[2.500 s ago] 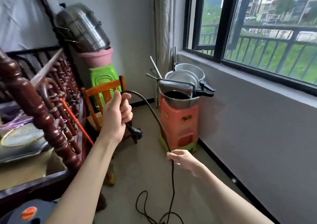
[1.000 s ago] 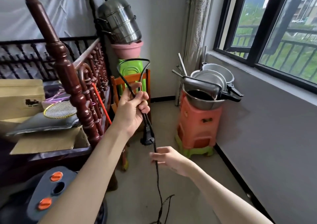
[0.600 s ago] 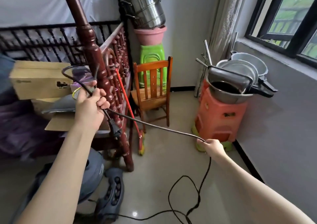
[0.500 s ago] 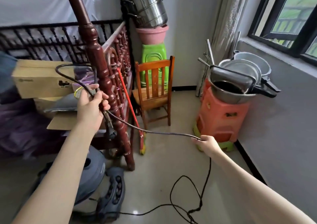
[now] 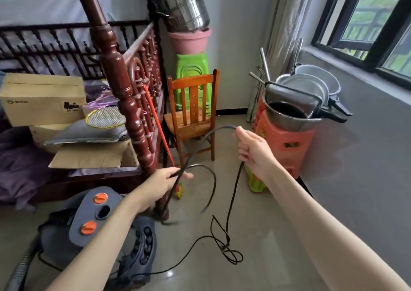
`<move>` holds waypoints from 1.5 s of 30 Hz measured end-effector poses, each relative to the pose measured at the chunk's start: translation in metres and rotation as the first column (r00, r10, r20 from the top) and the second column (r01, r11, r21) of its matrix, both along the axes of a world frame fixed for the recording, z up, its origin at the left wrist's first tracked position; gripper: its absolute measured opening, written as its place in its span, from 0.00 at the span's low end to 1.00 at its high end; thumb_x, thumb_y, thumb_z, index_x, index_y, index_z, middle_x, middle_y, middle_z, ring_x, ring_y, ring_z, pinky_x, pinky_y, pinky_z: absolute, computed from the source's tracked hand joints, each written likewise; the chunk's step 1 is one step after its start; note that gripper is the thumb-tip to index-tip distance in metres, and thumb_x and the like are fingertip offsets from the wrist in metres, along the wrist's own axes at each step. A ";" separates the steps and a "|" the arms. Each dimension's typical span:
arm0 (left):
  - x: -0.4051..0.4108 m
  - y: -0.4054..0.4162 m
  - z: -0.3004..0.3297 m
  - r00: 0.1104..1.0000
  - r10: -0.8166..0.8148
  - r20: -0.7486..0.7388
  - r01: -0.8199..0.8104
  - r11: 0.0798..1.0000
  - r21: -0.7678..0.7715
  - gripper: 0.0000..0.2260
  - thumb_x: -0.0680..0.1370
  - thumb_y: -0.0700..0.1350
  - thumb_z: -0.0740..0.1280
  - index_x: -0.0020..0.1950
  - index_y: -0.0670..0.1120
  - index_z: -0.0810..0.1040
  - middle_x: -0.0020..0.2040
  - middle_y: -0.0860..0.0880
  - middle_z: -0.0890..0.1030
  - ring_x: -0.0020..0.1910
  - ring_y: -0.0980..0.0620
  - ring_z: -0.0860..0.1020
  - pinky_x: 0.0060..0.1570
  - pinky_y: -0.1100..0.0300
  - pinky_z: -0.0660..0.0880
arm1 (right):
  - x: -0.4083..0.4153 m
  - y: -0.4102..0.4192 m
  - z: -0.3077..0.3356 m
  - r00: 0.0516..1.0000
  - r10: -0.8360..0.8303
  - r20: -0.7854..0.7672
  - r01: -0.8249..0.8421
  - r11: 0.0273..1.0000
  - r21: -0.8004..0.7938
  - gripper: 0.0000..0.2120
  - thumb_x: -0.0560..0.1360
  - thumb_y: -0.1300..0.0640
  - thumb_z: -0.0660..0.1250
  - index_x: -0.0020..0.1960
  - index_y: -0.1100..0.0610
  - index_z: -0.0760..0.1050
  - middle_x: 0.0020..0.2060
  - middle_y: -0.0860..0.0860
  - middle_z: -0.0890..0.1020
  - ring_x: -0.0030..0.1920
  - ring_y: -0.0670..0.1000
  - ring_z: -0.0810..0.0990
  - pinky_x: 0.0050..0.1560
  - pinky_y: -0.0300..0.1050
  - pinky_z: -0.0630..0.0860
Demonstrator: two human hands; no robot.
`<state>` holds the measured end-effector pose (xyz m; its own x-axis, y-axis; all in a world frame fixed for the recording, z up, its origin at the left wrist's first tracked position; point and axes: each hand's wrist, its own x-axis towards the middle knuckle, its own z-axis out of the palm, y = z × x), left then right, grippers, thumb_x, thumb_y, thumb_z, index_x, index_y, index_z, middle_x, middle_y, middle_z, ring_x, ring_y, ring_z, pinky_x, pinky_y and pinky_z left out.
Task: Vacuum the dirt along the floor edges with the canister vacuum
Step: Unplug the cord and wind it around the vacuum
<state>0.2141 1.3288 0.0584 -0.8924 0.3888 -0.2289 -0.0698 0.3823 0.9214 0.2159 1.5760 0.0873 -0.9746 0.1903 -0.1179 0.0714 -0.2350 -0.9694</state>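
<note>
vacuum (image 5: 89, 221) by bedpost (image 5: 124, 103) | both hands grip cord (image 5: 232, 192) | chair (image 5: 192, 117) ahead

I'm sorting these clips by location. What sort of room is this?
Most likely a bedroom corner in a home, partly used for storage. A carved wooden bed frame holds a cardboard box, a small wooden chair stands by the wall, and cooking pots sit stacked on plastic stools under the window.

Glossy turned-wood bedpost (image 5: 124, 103); shiny metal pots (image 5: 298, 99); matt, seemingly plastic vacuum (image 5: 89, 215); smooth floor (image 5: 266, 235).
</note>
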 end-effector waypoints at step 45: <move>-0.003 0.054 0.023 0.892 0.123 -0.435 -0.047 0.982 0.181 0.12 0.82 0.39 0.56 0.46 0.49 0.76 0.48 0.51 0.81 0.47 0.64 0.78 0.48 0.69 0.73 | 0.001 -0.019 0.002 0.627 0.709 0.322 -0.551 0.697 -0.460 0.16 0.83 0.52 0.51 0.41 0.58 0.69 0.19 0.43 0.61 0.19 0.41 0.55 0.16 0.33 0.56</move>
